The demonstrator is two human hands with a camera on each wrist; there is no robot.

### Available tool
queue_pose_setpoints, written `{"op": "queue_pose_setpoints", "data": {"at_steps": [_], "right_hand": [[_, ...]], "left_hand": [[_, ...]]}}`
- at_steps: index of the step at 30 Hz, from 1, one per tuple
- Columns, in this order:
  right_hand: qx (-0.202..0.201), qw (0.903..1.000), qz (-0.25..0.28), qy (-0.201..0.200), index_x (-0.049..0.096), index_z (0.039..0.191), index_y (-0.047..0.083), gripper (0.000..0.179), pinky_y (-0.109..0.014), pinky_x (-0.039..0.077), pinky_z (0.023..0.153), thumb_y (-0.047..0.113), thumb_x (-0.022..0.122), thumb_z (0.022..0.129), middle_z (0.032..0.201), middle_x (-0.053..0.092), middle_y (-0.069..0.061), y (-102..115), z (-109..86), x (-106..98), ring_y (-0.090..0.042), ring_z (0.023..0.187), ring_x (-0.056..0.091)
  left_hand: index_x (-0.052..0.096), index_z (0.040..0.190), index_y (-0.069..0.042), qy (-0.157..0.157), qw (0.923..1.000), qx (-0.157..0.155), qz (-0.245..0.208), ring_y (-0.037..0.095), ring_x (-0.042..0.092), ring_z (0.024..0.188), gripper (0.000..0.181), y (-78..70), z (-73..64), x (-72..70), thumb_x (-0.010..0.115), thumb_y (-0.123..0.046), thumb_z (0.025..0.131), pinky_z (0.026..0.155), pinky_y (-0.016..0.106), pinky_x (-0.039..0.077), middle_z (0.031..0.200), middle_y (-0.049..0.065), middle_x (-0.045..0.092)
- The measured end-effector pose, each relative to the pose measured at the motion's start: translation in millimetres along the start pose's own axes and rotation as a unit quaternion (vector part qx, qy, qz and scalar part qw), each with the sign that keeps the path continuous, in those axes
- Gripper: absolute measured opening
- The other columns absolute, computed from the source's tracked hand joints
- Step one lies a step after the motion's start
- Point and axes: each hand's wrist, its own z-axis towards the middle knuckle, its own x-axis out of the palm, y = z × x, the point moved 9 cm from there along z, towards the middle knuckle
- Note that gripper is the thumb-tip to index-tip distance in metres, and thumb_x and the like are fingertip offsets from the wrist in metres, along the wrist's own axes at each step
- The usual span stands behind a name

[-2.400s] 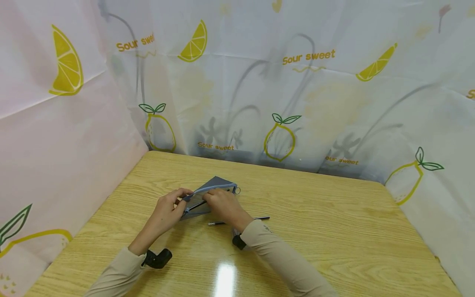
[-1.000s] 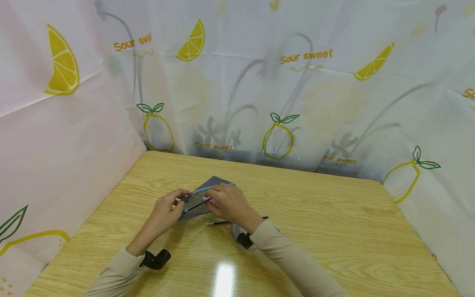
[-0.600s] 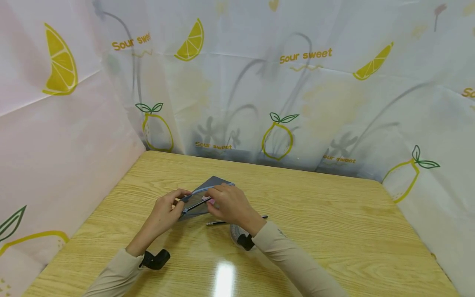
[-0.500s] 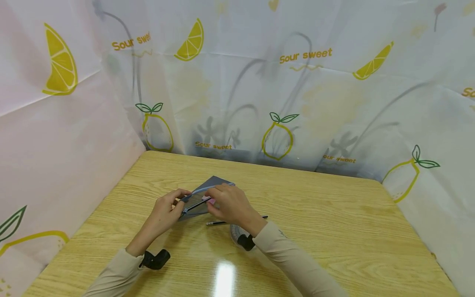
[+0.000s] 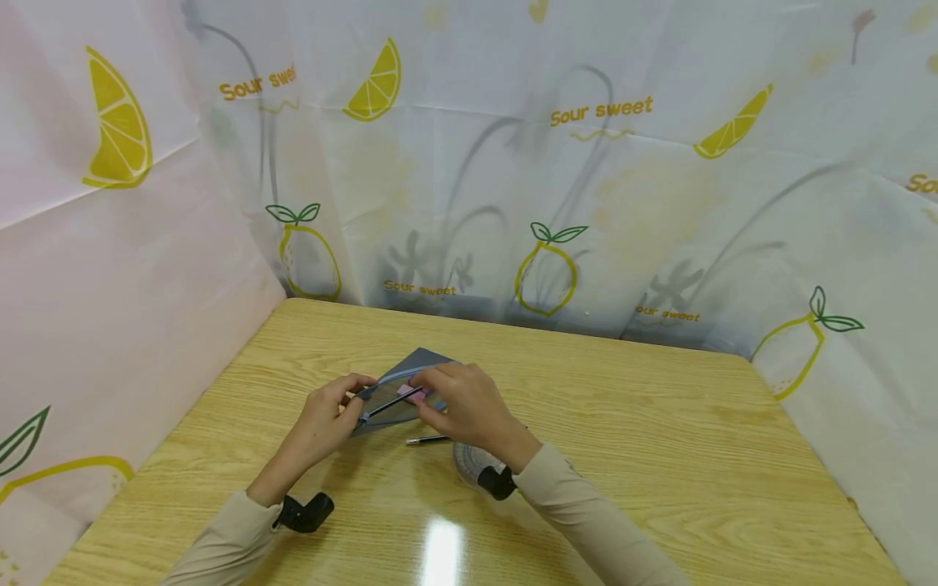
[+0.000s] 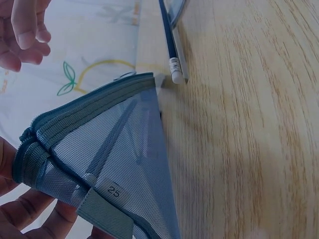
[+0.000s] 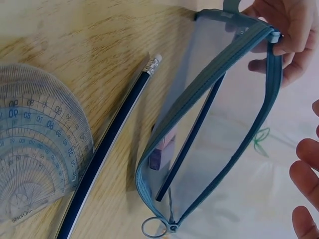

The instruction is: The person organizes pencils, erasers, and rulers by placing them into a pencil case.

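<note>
A blue-grey mesh pencil pouch (image 7: 204,99) has its zip undone, its mouth gaping wide. My left hand (image 5: 326,415) pinches its left end, fingers curled at the zip corner in the left wrist view. Inside lie a dark pencil (image 7: 192,137) and a small pink and purple block like an eraser (image 7: 163,152). My right hand (image 5: 469,403) hovers over the mouth at the right; its loosely bent fingertips (image 7: 305,177) hold nothing and stand apart from the pouch in the right wrist view.
On the wooden table (image 5: 659,456), a second pencil (image 7: 107,144) with a white eraser tip lies in front of the pouch. A clear protractor (image 7: 37,129) lies beside it, partly under the right wrist in the head view. A printed curtain (image 5: 440,179) stands behind.
My right hand has come out of the pouch and drawn back to the right, fingers parting. The pink block inside and the protractor have come into sight. The left hand keeps its hold.
</note>
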Motion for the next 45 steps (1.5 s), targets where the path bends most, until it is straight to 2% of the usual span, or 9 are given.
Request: {"op": "queue_pose_setpoints", "data": {"at_steps": [6,15,23,39,45], "right_hand": [[0.004,0.9994,0.029,-0.017,0.070,0.100,0.014,0.018,-0.037,0.049,0.076,0.017,0.076,0.083,0.094,0.069,0.003,-1,-2.6,-7,-0.012,0.084,0.064],[0.014,0.9981,0.058,-0.017,0.070,0.106,0.013,0.023,-0.036,0.049,0.074,0.017,0.075,0.084,0.099,0.069,0.003,-5,-9.6,-12,-0.013,0.092,0.064],[0.025,0.9962,0.081,-0.019,0.070,0.108,0.012,0.025,-0.036,0.050,0.078,0.014,0.074,0.084,0.100,0.069,0.002,-8,-15.3,-19,-0.014,0.089,0.064],[0.049,0.9933,0.105,-0.005,0.069,0.107,0.009,0.024,-0.035,0.051,0.081,0.011,0.074,0.084,0.100,0.069,-0.001,-18,-28.8,-23,-0.016,0.091,0.064],[0.056,0.9936,0.098,0.002,0.069,0.107,0.008,0.024,-0.035,0.051,0.082,0.012,0.075,0.084,0.102,0.069,-0.002,-21,-35.0,-23,-0.015,0.092,0.064]], "left_hand": [[0.067,0.113,0.001,-0.003,1.0000,0.006,0.000,0.024,0.062,0.080,0.032,-0.4,0.1,-0.7,0.048,0.010,0.089,0.047,0.028,0.041,0.105,0.017,0.065],[0.066,0.113,0.000,-0.004,1.0000,0.003,-0.006,0.026,0.062,0.081,0.032,1.4,-0.1,0.2,0.048,0.010,0.089,0.044,0.027,0.039,0.105,0.018,0.065],[0.067,0.113,0.000,-0.004,1.0000,-0.001,-0.008,0.028,0.063,0.083,0.033,3.3,0.2,0.5,0.048,0.010,0.089,0.045,0.028,0.040,0.106,0.018,0.065],[0.067,0.113,0.000,-0.005,0.9999,-0.002,-0.011,0.026,0.063,0.080,0.033,3.2,0.2,0.1,0.048,0.011,0.089,0.043,0.027,0.038,0.105,0.018,0.065],[0.067,0.113,0.001,-0.006,1.0000,0.004,-0.006,0.026,0.062,0.080,0.033,1.6,-0.2,0.0,0.048,0.011,0.088,0.044,0.027,0.038,0.103,0.017,0.066]]}}
